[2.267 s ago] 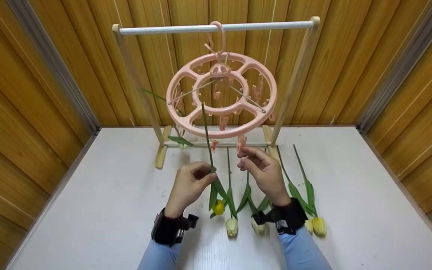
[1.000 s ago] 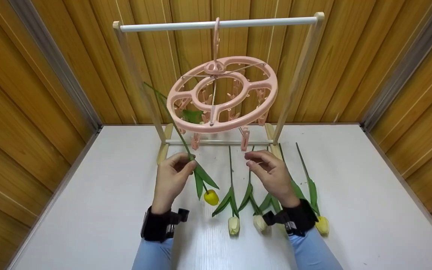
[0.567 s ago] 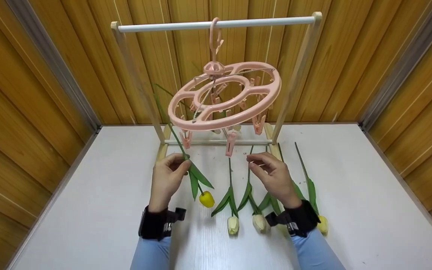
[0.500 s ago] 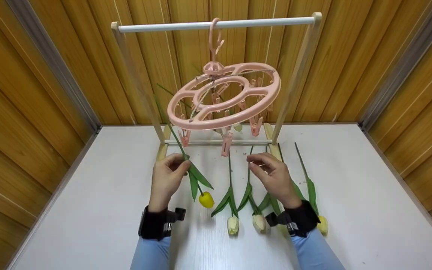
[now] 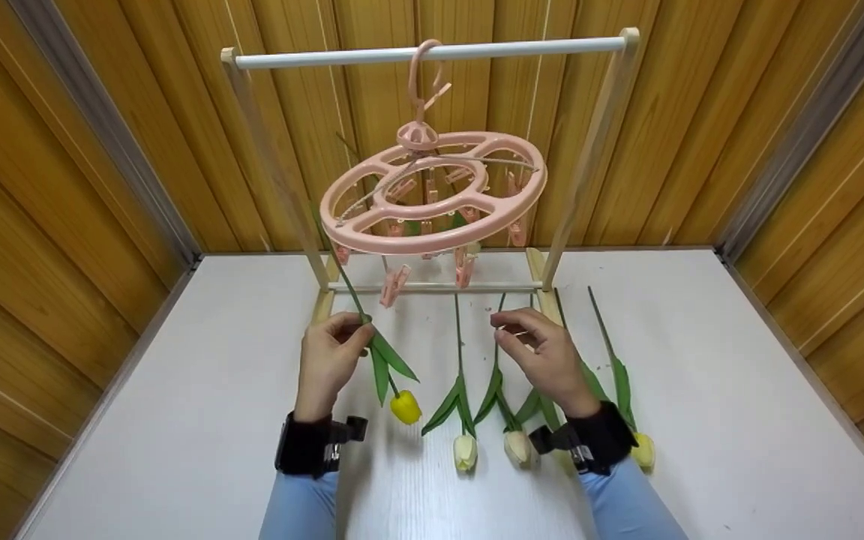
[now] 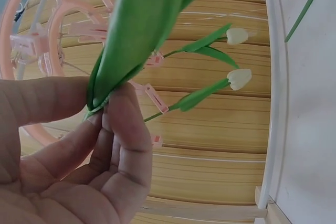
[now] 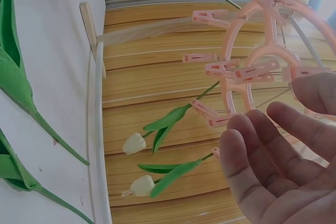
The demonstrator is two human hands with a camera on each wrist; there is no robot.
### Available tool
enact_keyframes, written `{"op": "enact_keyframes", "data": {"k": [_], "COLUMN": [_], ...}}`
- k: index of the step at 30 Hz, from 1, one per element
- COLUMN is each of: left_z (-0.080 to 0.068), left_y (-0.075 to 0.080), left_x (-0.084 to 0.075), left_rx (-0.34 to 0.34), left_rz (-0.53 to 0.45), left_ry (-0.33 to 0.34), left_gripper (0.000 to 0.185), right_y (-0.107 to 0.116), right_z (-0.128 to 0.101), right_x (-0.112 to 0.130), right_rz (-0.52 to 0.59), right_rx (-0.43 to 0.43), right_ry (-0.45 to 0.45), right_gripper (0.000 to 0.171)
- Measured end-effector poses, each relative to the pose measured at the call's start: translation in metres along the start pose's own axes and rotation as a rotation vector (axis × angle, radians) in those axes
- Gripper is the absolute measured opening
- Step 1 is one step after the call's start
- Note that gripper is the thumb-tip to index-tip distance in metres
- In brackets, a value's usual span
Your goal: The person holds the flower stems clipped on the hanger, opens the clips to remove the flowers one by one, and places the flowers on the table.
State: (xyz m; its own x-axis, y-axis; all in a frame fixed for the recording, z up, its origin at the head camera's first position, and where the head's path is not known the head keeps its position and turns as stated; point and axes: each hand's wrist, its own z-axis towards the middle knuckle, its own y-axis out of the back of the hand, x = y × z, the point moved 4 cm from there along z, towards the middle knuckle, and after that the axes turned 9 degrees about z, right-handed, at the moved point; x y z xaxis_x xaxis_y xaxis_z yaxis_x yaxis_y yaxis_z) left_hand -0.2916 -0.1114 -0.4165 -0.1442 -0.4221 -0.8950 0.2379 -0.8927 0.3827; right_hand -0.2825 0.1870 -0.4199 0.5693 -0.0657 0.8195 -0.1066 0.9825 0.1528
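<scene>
My left hand (image 5: 331, 352) pinches the green stem of a yellow tulip (image 5: 405, 407), its flower hanging down and its stem end pointing up past the left rim of a round pink clip hanger (image 5: 417, 243). Right of it, my right hand (image 5: 541, 356) is raised with fingers loosely bent and holds nothing, below and right of the hanger. Pink clothespins dangle under the ring, including a front clothespin (image 5: 394, 286) and another clothespin (image 5: 464, 268). In the left wrist view, two white tulips, a lower white tulip (image 6: 239, 78) and an upper white tulip (image 6: 237, 36), hang from clothespins, flowers downward.
The hanger hooks over a white rod (image 5: 522, 49) on a wooden stand. On the white table (image 5: 177, 420) lie several tulips: a pale tulip (image 5: 465, 454), another pale tulip (image 5: 517, 447) and, at far right, a yellow tulip (image 5: 643, 452). Wood-panelled walls enclose the table.
The hanger has turned, carrying its front clothespins leftward. My left hand has drawn left with the yellow tulip, away from the hanger's front. My right hand has come off a clothespin and dropped slightly.
</scene>
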Motion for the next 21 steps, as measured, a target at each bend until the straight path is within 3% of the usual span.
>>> {"op": "enact_keyframes", "data": {"k": [21], "left_z": [0.003], "left_y": [-0.004], "left_x": [0.014], "left_rx": [0.041], "left_rz": [0.051], "left_ry": [0.089], "left_gripper": [0.018], "right_y": [-0.004], "right_z": [-0.001], "right_x": [-0.002], "right_rz": [-0.011], "right_rx": [0.017], "right_ry": [0.026], "right_gripper": [0.022]}}
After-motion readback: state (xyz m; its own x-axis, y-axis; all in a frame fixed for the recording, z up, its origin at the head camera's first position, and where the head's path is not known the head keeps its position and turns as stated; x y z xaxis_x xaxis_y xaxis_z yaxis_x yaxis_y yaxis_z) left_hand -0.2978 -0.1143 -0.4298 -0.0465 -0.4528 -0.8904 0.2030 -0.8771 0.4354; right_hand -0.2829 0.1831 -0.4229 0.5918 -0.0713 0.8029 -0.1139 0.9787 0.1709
